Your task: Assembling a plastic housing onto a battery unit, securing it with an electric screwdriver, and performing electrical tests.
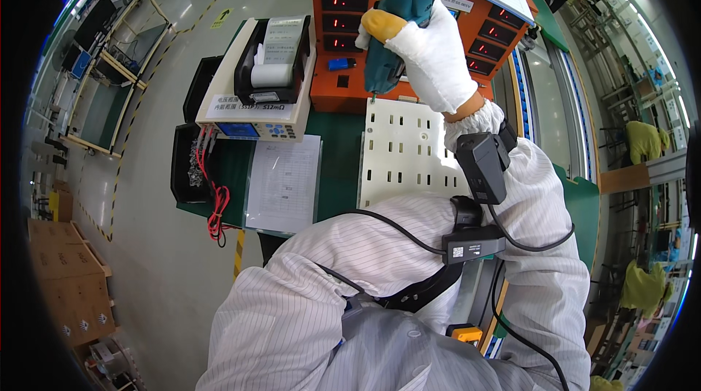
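My right hand [434, 48], in a white glove with yellow fingertips, is closed around a teal power driver [385, 62]. The driver's narrow end points down, over the far edge of a cream slotted plate [394, 150] and just in front of an orange case [339, 95] with red digit displays. My left forearm [365, 234] crosses from the left toward the right; its wrist reaches the inner side of my right arm. Beyond that wrist, my left hand is hidden behind the right sleeve. Whether it holds anything does not show.
Left of the plate, a printed sheet [285, 179] lies on the green bench. Farther left stands a beige meter [292, 117] carrying a label printer [272, 73]. Red test leads [217, 216] hang beside a black bin [182, 190] of small metal parts. A blue-railed conveyor [537, 99] runs at right.
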The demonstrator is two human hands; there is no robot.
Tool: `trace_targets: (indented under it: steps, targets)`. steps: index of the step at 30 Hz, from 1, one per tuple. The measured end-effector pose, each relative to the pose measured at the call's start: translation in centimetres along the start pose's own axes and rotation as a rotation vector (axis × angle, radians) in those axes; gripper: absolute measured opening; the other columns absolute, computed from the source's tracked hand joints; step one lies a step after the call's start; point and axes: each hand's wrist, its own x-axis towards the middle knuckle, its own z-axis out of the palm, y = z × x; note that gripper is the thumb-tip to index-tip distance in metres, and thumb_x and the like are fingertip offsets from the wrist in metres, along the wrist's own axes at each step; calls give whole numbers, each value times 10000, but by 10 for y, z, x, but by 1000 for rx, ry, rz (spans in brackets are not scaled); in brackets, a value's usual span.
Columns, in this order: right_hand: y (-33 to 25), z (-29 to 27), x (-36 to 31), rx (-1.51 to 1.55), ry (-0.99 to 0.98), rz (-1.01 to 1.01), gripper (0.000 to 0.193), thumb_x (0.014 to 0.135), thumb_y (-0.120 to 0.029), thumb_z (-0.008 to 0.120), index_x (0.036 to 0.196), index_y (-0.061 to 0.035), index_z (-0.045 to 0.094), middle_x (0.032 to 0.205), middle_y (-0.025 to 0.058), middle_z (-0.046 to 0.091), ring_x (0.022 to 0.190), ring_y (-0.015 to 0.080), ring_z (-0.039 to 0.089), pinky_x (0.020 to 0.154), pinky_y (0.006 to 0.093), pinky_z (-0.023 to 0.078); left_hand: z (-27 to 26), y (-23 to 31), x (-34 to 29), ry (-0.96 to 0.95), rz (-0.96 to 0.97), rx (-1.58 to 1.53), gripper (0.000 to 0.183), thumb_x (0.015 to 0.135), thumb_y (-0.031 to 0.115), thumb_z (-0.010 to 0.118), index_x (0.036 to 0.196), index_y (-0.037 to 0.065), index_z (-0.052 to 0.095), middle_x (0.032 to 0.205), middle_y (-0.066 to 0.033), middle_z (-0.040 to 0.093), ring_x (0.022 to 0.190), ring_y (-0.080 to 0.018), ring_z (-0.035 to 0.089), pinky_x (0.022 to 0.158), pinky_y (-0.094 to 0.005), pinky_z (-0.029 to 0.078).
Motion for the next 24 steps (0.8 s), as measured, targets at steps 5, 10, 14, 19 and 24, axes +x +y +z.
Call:
trace_targets:
  steps: [5, 10, 14, 19, 24]
  targets:
    - [9, 1, -1, 25, 33, -79, 416, 823, -231, 788, 1129, -40, 581, 841, 56, 666, 598, 93, 616, 493, 252, 536, 4, 2, 0, -4, 1, -6, 313, 837, 355, 672, 976, 75, 682, 957, -163, 673, 873, -350, 663, 780, -380, 532]
    - [0, 5, -1, 50, 25, -7, 400, 824, -228, 788, 1103, -39, 573, 835, 48, 659, 602, 90, 613, 492, 238, 524, -2, -1, 0, -16, -1, 0, 313, 841, 351, 672, 986, 73, 680, 968, -163, 672, 879, -349, 662, 786, -379, 531]
    - [-1, 2, 6, 27, 32, 3, 418, 809, -228, 808, 1096, -38, 570, 817, 37, 648, 617, 81, 614, 496, 230, 518, -9, -2, 7, -31, 17, 6, 314, 844, 347, 671, 993, 72, 679, 977, -164, 670, 884, -348, 661, 791, -378, 530]
    - [30, -15, -9, -91, -217, 92, 586, 744, -230, 876, 1182, -40, 537, 995, 27, 642, 822, 90, 603, 735, 275, 538, -12, -8, 12, -60, 21, 31, 314, 848, 343, 670, 1003, 70, 677, 989, -165, 669, 890, -347, 659, 797, -377, 529]
    - [44, -16, -25, 60, -284, 280, 512, 763, -140, 856, 1174, -38, 570, 991, -19, 629, 895, 67, 547, 834, 269, 503, -12, -9, 10, -112, -9, 63, 315, 852, 339, 670, 1012, 68, 675, 1000, -165, 667, 896, -345, 658, 802, -376, 528]
